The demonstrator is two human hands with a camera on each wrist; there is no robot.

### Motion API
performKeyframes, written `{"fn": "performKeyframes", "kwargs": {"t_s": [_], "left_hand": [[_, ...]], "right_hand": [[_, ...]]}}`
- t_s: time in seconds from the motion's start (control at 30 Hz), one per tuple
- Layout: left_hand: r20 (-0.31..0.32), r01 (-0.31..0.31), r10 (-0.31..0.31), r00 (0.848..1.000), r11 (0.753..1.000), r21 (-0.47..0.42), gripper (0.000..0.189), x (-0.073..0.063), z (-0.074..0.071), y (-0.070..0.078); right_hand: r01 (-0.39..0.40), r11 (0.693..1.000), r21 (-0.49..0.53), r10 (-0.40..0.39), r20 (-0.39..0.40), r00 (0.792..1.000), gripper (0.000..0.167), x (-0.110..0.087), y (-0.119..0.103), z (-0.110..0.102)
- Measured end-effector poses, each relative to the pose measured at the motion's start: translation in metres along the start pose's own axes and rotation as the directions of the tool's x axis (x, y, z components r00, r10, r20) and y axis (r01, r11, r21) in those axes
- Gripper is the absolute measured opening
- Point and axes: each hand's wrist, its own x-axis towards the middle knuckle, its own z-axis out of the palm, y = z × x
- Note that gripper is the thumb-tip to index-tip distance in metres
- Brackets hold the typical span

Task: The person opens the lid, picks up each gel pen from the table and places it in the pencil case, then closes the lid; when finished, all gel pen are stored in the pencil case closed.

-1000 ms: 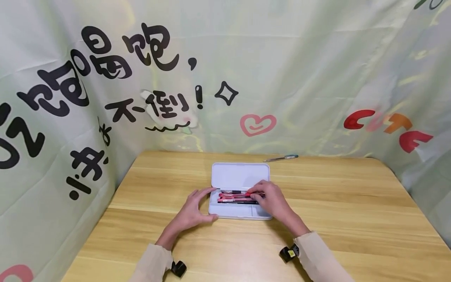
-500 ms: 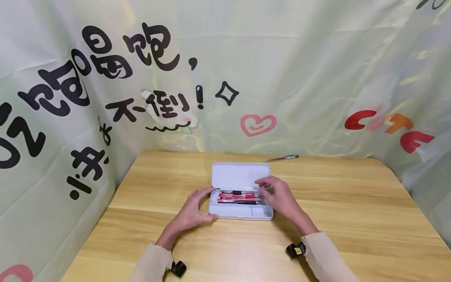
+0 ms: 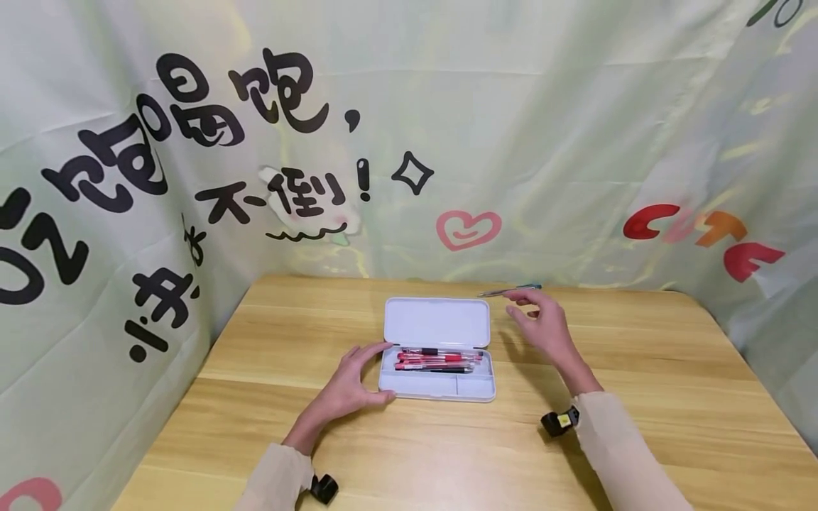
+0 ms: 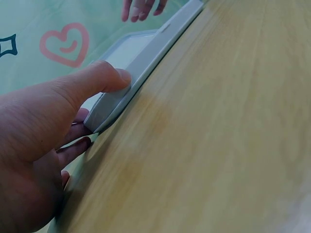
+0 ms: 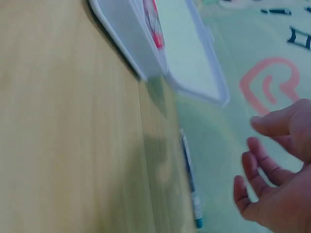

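A white pencil case [image 3: 437, 323] lies with its lid raised on the wooden table. Several red and black pens [image 3: 434, 359] fill its back compartment; the two front compartments look bare. My left hand [image 3: 348, 385] holds the left end, thumb along the front wall and fingers reaching to the back. In the left wrist view that thumb [image 4: 109, 77] presses the case's side. My right hand [image 3: 544, 328] hovers beyond the case, to its right, fingers loosely bent and holding nothing. Its fingertips overlap a pen with a teal end [image 3: 491, 293] near the far table edge. The right wrist view shows this pen [image 5: 190, 177] apart from the fingers.
A pale printed cloth [image 3: 562, 142] hangs behind the table and round its sides. The wooden tabletop [image 3: 639, 369] extends on both sides of the case. Small black cameras [image 3: 324, 488] sit at both sleeves.
My right hand has let go of a red pen in the case and moved back and right to the teal-ended pen. My left hand has stayed on the case.
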Motion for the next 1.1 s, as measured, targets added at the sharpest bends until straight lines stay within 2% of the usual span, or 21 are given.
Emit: {"fn": "performKeyframes", "kwargs": {"t_s": [0.13, 0.33, 0.53, 0.7, 0.87, 1.1], "left_hand": [[-0.009, 0.004, -0.004, 1.0, 1.0, -0.007, 0.088, -0.001, 0.001, 0.0], [0.006, -0.012, 0.012, 1.0, 1.0, -0.002, 0.087, 0.001, 0.0, -0.002], [0.007, -0.018, 0.018, 1.0, 1.0, 0.0, 0.088, 0.002, 0.0, 0.0], [0.005, -0.021, 0.021, 1.0, 1.0, 0.007, 0.088, 0.001, 0.0, -0.001], [0.003, -0.023, 0.023, 1.0, 1.0, 0.006, 0.088, 0.001, 0.001, -0.002], [0.009, -0.035, 0.035, 0.999, 0.999, 0.008, 0.088, 0.001, 0.001, -0.002]], "right_hand": [[-0.028, 0.999, 0.018, 0.028, -0.001, 1.0, 0.026, 0.016, 0.017, -0.008], [-0.087, 0.996, -0.034, 0.089, 0.048, 0.995, 0.03, 0.036, 0.045, -0.021], [-0.052, 0.998, -0.031, 0.054, 0.092, 0.994, 0.032, 0.048, 0.068, -0.022], [-0.023, 0.997, -0.078, 0.034, 0.133, 0.991, 0.033, 0.055, 0.074, -0.017], [0.038, 0.988, -0.153, -0.014, 0.151, 0.988, 0.024, 0.058, 0.078, -0.012], [0.028, 0.981, -0.193, 0.002, 0.151, 0.989, 0.014, 0.05, 0.079, -0.015]]}}
